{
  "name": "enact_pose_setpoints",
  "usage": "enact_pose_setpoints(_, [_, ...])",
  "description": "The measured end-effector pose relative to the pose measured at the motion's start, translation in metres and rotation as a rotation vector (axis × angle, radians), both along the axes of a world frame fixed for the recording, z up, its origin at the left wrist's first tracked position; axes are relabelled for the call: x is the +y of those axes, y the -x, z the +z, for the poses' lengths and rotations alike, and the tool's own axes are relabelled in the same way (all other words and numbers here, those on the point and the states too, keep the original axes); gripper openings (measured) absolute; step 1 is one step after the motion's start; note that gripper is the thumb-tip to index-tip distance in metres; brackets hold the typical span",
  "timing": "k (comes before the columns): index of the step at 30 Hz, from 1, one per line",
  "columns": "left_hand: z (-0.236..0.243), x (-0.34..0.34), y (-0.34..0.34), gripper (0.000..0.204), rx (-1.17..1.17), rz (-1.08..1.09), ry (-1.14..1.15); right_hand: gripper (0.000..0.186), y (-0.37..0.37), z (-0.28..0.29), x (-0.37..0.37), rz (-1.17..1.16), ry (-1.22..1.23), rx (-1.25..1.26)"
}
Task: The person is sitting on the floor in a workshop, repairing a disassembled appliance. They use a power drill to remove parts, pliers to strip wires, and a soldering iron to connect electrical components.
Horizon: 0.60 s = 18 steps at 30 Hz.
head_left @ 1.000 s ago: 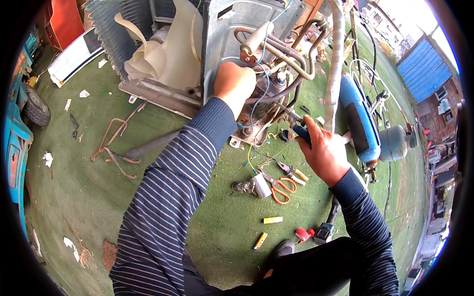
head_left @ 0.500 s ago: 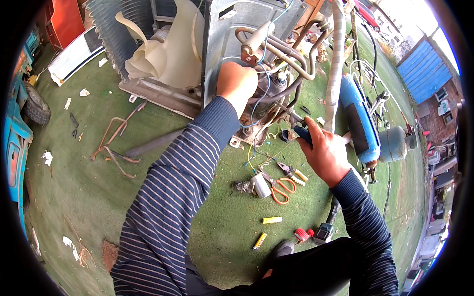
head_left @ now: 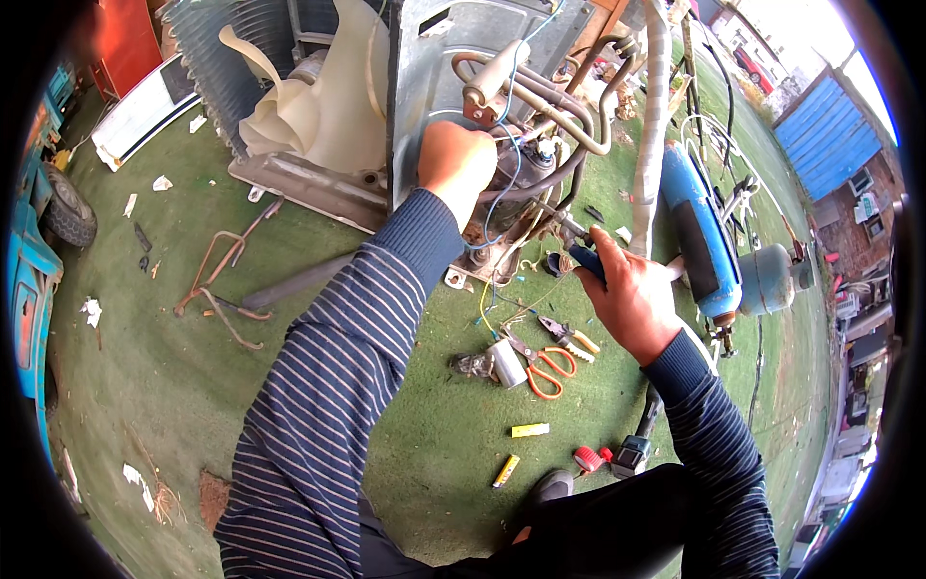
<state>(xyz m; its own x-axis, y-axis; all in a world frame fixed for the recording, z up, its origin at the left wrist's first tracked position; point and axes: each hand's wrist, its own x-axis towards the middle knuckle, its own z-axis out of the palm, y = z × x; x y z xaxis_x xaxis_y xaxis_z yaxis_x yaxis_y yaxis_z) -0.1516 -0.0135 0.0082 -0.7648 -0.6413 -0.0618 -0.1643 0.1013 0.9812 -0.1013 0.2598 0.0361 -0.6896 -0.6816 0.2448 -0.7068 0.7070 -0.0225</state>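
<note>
My left hand [head_left: 456, 162] is closed in a fist beside the dark compressor [head_left: 529, 166] of an opened outdoor air-conditioner unit. Its fingertips are turned away, so what they grip is hidden. Bent copper pipes [head_left: 555, 95] and a thin blue wire [head_left: 501, 203] run just right of that fist. My right hand [head_left: 632, 294] is wrapped round the dark blue handle of a metal tool [head_left: 585, 259]. The tool's metal end points up and left at the compressor's base; its exact kind is not clear.
A cream fan [head_left: 299, 111] stands behind the grey metal panel [head_left: 453, 72]. On the green ground lie orange-handled scissors [head_left: 547, 372], pliers [head_left: 569, 335], a silver cylinder [head_left: 508, 364], two yellow pieces and a cordless power tool [head_left: 632, 455]. Blue gas cylinders [head_left: 696, 232] lie at right.
The whole view has shifted very slightly. Both hands keep nearly the same place and grip against the unit.
</note>
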Motion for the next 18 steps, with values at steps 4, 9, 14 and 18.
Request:
enact_pose_setpoints(4, [-0.002,-0.002,0.001,0.03,-0.001,-0.006,0.024,0.053,0.001,0.0,-0.003,0.008,0.016,-0.003])
enact_pose_setpoints(9, [-0.008,-0.004,0.006,0.023,0.033,0.042,0.028,0.052,0.001,0.0,-0.004,0.007,-0.003,-0.007])
enact_pose_setpoints(14, [-0.014,-0.002,0.009,0.02,0.049,0.05,0.021,0.052,0.002,0.0,-0.004,0.003,-0.002,0.001])
enact_pose_setpoints(18, [-0.007,0.0,0.004,0.024,0.032,0.025,0.014,0.053,0.004,-0.002,-0.005,-0.012,0.014,-0.011])
